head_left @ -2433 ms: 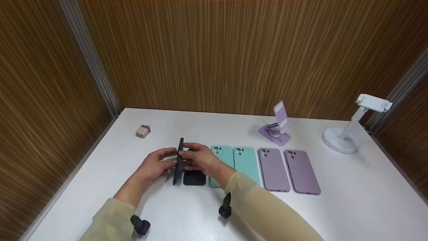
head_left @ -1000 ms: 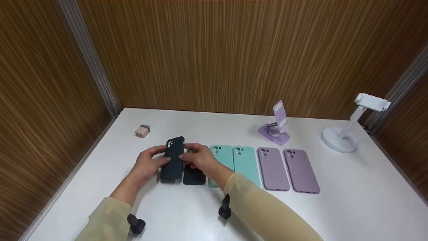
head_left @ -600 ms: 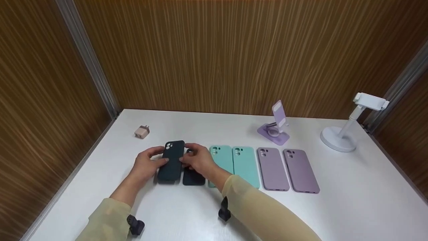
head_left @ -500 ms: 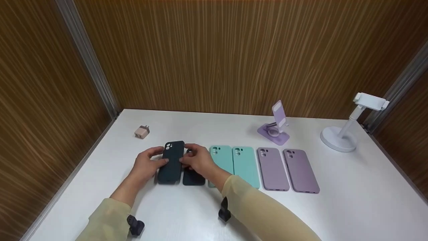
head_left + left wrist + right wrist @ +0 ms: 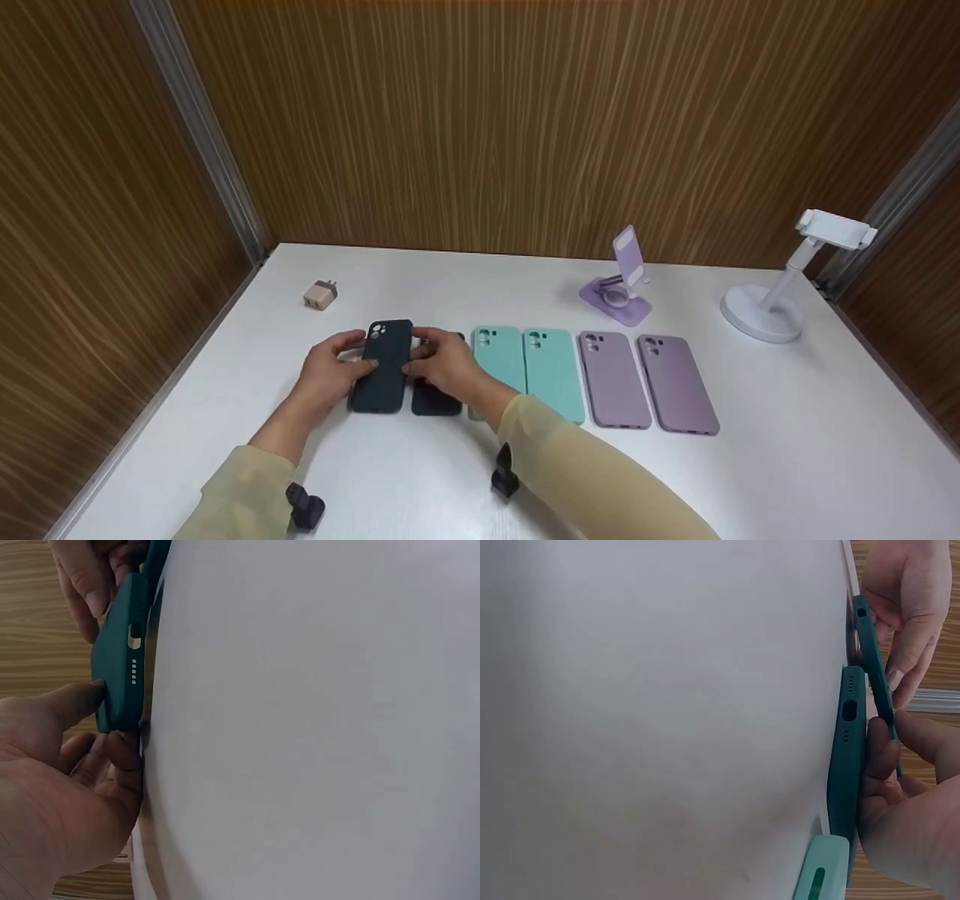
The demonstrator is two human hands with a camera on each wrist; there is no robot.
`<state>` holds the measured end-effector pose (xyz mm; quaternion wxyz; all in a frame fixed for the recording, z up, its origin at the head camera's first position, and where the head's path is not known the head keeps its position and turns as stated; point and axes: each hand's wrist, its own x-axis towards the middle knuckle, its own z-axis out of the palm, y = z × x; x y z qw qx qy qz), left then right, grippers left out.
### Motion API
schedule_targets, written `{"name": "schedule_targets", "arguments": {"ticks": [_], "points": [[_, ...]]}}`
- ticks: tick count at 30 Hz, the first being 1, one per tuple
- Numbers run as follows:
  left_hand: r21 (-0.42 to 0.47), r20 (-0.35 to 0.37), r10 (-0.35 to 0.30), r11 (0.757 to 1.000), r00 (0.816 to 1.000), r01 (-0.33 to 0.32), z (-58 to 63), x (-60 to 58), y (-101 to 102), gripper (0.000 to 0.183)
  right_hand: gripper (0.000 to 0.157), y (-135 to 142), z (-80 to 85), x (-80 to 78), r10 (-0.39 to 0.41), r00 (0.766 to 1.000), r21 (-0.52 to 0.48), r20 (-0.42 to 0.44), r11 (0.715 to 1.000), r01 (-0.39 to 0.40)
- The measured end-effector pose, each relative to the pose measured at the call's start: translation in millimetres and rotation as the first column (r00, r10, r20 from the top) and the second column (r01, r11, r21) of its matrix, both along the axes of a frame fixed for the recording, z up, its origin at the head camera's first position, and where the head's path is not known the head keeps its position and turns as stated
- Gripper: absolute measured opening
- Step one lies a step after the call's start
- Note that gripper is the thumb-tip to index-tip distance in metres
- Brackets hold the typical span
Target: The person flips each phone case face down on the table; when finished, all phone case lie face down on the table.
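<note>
A dark green phone case lies back side up between my hands at the left end of a row of cases. My left hand holds its left edge, thumb on the back. Along the right edge, my right hand pinches it between thumb and fingers. In the left wrist view the held case is close over the white table, port slot facing the camera. Beside it lies a second dark green case, partly hidden under my right hand; the right wrist view shows its port end.
Two mint cases and two mauve cases continue the row rightward. Behind stand a purple folding phone stand and a white phone stand. A pink charger plug sits at the back left. Wood-grain panels enclose the table.
The held case has turned from standing on edge to back side up, then come down nearly flat beside the second dark one. Both hands have kept hold and lowered slightly with it.
</note>
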<state>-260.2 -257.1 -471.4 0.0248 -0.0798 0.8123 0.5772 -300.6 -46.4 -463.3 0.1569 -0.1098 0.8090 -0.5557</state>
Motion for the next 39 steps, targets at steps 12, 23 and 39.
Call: {"name": "schedule_targets", "arguments": {"ticks": [12,23,39], "points": [[-0.035,-0.008,0.002,0.999,1.0,-0.002,-3.7,-1.7,2,0.063,0.066,4,-0.9,-0.5,0.012,1.0,0.027,-0.007,1.0,-0.012],[-0.035,-0.002,0.002,0.999,1.0,-0.002,-3.7,-3.2,4,0.062,0.064,12,2.7,-3.7,-0.001,1.0,-0.05,0.027,0.999,0.002],[-0.194,-0.103,-0.046,0.981,0.994,0.026,35.2,1.4,-12,0.065,0.06,103,63.2,-4.8,0.018,0.991,-0.039,-0.133,0.999,-0.024]]}}
